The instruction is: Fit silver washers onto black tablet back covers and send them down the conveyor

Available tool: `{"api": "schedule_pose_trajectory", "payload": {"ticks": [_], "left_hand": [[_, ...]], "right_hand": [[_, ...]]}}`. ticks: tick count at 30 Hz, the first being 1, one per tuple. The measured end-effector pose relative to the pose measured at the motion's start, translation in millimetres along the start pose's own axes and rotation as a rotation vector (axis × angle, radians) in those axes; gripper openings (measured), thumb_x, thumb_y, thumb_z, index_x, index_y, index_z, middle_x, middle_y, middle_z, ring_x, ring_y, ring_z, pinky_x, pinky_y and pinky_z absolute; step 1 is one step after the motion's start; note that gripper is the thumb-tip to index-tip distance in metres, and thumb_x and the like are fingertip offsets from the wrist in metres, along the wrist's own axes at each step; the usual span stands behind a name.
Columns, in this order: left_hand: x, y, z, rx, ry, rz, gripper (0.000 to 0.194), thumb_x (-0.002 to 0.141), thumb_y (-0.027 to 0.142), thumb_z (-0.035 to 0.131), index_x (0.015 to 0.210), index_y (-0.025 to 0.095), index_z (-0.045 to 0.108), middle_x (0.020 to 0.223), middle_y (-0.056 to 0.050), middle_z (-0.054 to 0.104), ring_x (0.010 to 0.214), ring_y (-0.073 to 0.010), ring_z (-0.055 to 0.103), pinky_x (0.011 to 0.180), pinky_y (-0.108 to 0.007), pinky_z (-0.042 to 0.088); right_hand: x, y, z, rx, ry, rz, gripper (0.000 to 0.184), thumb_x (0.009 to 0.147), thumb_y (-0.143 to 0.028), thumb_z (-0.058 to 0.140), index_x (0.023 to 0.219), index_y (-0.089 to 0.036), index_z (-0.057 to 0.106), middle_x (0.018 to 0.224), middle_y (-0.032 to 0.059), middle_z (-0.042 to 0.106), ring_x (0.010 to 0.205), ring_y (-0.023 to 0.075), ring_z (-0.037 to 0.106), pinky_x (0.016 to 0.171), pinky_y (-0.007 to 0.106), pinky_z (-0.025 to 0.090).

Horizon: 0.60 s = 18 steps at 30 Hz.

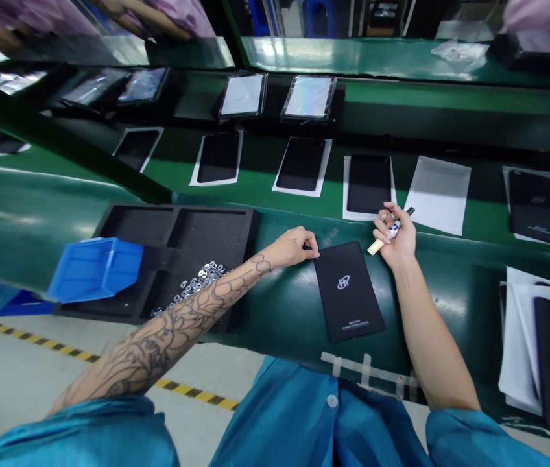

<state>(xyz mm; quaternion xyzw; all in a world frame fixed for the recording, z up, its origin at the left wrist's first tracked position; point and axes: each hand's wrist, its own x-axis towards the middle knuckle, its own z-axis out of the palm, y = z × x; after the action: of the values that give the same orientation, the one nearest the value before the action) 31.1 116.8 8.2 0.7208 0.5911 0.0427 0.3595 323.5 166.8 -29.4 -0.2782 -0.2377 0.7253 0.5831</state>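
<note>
A black tablet back panel (347, 298) with a pale logo lies flat on the green worktop (279, 305) before me. At its upper left corner is my left hand (297, 246), thumb and forefinger pinched together; anything between them is too small or hidden to make out. My right hand (396, 237), palm turned up, is closed around a short pen-like stick (376, 246) with a flat cream end, a white and blue middle and a black tip. It is beyond the panel's upper right corner. Small shiny ring-shaped parts (202, 277) lie heaped in a black tray (207, 233) left of the panel.
A blue bin (97, 269) sits on the tray's left side. Several black panels (301, 163) on white sheets line the green strip beyond, plus a bare white sheet (438, 194). Stacked panels and sheets (521, 337) lie at right. Co-workers' arms (158, 19) show across the bench.
</note>
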Motion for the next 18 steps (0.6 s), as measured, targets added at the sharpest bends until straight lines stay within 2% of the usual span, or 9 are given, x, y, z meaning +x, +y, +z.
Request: {"api": "schedule_pose_trajectory", "payload": {"ticks": [2, 6, 10, 12, 14, 16, 18], "left_hand": [[9.4, 2.3, -6.2, 0.054, -0.032, -0.026, 0.024, 0.081, 0.040, 0.087, 0.089, 0.021, 0.074, 0.103, -0.005, 0.069, 0.095, -0.0218, 0.066, 0.083, -0.031, 0.051], [39.0, 16.2, -20.1, 0.261, -0.194, -0.051, 0.041, 0.068, 0.042, 0.096, 0.090, 0.022, 0.069, 0.103, -0.003, 0.066, 0.089, -0.0211, 0.064, 0.074, -0.029, 0.046], [65.3, 32.5, -24.2, 0.388, -0.271, 0.084, 0.047, 0.056, 0.036, 0.103, 0.087, 0.022, 0.069, 0.113, -0.003, 0.062, 0.090, -0.0216, 0.062, 0.079, -0.032, 0.046], [74.3, 35.6, -21.2, 0.395, -0.274, 0.122, 0.051, 0.050, 0.032, 0.105, 0.085, 0.022, 0.070, 0.111, -0.003, 0.061, 0.090, -0.0220, 0.061, 0.080, -0.034, 0.047], [80.2, 34.7, -16.5, 0.379, -0.245, 0.106, 0.054, 0.043, 0.028, 0.107, 0.081, 0.021, 0.069, 0.106, -0.003, 0.059, 0.089, -0.0224, 0.060, 0.080, -0.035, 0.048], [81.4, 30.7, -12.6, 0.344, -0.206, 0.089, 0.053, 0.043, 0.028, 0.107, 0.077, 0.021, 0.068, 0.100, -0.002, 0.058, 0.087, -0.0220, 0.059, 0.081, -0.036, 0.049], [76.1, 24.4, -11.3, 0.255, -0.121, 0.142, 0.049, 0.046, 0.031, 0.106, 0.075, 0.021, 0.068, 0.093, -0.001, 0.058, 0.083, -0.0207, 0.059, 0.081, -0.035, 0.050]], "right_hand": [[-1.7, -0.3, 0.5, 0.011, 0.012, 0.003, 0.021, 0.085, -0.036, 0.084, 0.096, -0.023, 0.072, 0.079, -0.0046, 0.060, 0.047, 0.0035, 0.029, 0.034, 0.018, 0.022], [-4.7, 0.5, 6.9, -0.024, 0.000, -0.009, 0.022, 0.085, -0.037, 0.085, 0.094, -0.022, 0.071, 0.073, -0.0056, 0.057, 0.045, 0.0038, 0.029, 0.034, 0.019, 0.020], [-15.9, -9.4, 17.1, -0.111, -0.075, -0.006, 0.029, 0.092, -0.047, 0.080, 0.084, -0.023, 0.066, 0.054, -0.0097, 0.037, 0.039, 0.0060, 0.017, 0.032, 0.020, 0.015], [-26.0, -13.7, 29.9, -0.164, -0.138, -0.015, 0.044, 0.095, -0.051, 0.077, 0.068, -0.023, 0.057, 0.047, -0.0095, 0.027, 0.038, 0.0068, 0.015, 0.033, 0.022, 0.015], [-36.5, -10.9, 49.8, -0.224, -0.208, -0.044, 0.060, 0.098, -0.053, 0.075, 0.057, -0.022, 0.044, 0.045, -0.0078, 0.023, 0.038, 0.0073, 0.019, 0.036, 0.023, 0.019], [-45.0, 1.6, 73.7, -0.290, -0.278, -0.078, 0.067, 0.097, -0.055, 0.074, 0.052, -0.023, 0.036, 0.044, -0.0065, 0.024, 0.039, 0.0079, 0.024, 0.038, 0.025, 0.022], [-49.6, 21.4, 96.1, -0.349, -0.336, -0.105, 0.069, 0.097, -0.057, 0.075, 0.052, -0.024, 0.034, 0.044, -0.0064, 0.025, 0.039, 0.0086, 0.026, 0.040, 0.026, 0.024]]}}
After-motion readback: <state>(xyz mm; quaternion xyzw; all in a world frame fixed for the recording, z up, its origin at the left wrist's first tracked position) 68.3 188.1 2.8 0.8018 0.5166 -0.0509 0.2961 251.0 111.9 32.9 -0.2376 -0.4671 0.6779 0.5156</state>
